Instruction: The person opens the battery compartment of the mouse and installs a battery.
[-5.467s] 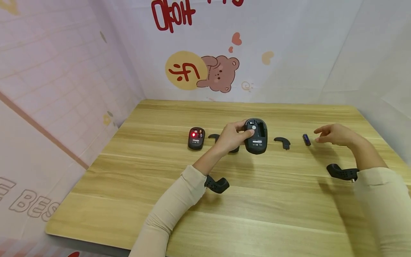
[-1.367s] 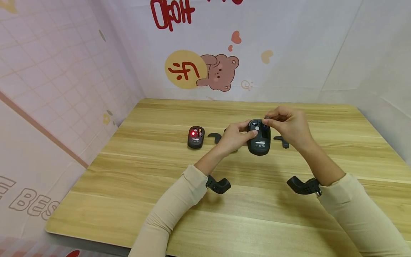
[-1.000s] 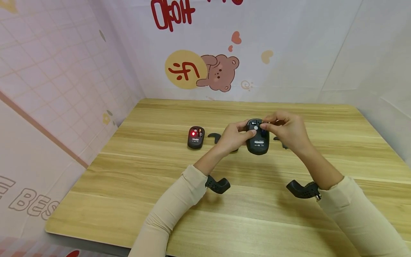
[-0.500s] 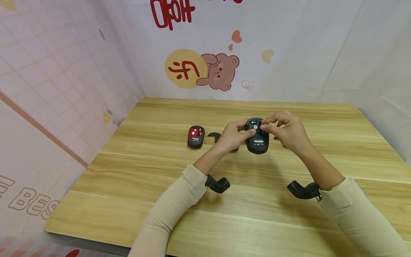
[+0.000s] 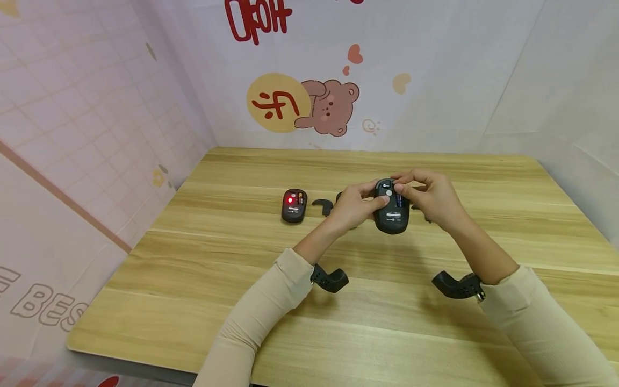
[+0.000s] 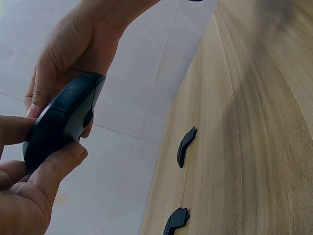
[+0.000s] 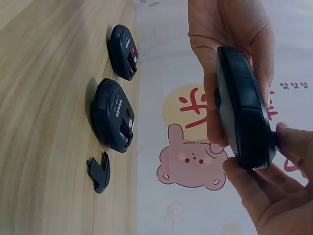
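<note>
My left hand (image 5: 355, 205) grips a black computer mouse (image 5: 390, 217), underside up, above the table. Its battery compartment is open, with a dark blue battery (image 5: 399, 200) partly inside. My right hand (image 5: 430, 193) is at the far end of the mouse, thumb on the battery's upper end; the right wrist view shows a bit of blue beneath the thumb, with the other fingers touching the mouse. A second black mouse (image 5: 293, 206) lies on the left with a red light. A third mouse (image 7: 113, 115), mostly hidden by my left hand in the head view, shows in the right wrist view.
Curved black battery covers lie on the wooden table (image 5: 242, 258): one cover (image 5: 323, 206) left of my left hand, another (image 6: 186, 147) in the left wrist view. Black wrist mounts jut from both sleeves. A printed cloth (image 5: 435, 64) hangs behind the table.
Earlier, the battery lay on the table at the right, my right hand beside it. The right hand brought it to the held mouse, and more of it now sits in the compartment.
</note>
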The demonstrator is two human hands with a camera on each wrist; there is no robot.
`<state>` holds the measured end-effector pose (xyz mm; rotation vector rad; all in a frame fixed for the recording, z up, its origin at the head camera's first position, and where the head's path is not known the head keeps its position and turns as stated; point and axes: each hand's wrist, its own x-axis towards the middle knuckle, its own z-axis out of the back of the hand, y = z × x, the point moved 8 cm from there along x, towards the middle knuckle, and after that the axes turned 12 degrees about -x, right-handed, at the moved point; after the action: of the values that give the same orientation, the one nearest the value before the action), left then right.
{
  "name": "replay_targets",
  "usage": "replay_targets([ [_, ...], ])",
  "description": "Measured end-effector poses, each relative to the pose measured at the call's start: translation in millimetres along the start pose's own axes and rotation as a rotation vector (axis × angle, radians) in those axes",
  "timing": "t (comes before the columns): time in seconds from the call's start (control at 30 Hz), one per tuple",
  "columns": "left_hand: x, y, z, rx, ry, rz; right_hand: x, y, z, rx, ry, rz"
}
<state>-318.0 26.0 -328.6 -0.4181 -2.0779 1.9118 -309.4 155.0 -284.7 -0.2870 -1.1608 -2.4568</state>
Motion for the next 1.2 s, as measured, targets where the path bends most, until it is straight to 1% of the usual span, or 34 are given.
replay_targets([
  [0.1,0.8,1.1,1.3,0.005,-0.002,-0.005,0.4,-1.1,-1.4,0.050,0.019,-0.002],
  [0.37,1.8,0.4,2.1,0.000,0.001,-0.026,3.4,-3.5,-1.1,0.097,0.029,-0.032],
  [0.53,0.1,-1.6,1.9,-0.009,0.001,-0.023,4.4,-5.2,-1.3,0.114,0.029,-0.051],
  [0.73,-0.7,-1.0,2.1,-0.017,-0.001,-0.010,3.7,-5.8,-3.1,0.126,0.020,-0.052],
  [0.93,-0.7,1.1,2.8,-0.005,-0.009,0.005,4.0,-8.1,-3.1,0.107,0.018,-0.068],
  [1.2,-0.8,0.6,2.9,-0.005,-0.008,-0.001,3.0,-5.3,-2.8,0.070,0.003,-0.077],
])
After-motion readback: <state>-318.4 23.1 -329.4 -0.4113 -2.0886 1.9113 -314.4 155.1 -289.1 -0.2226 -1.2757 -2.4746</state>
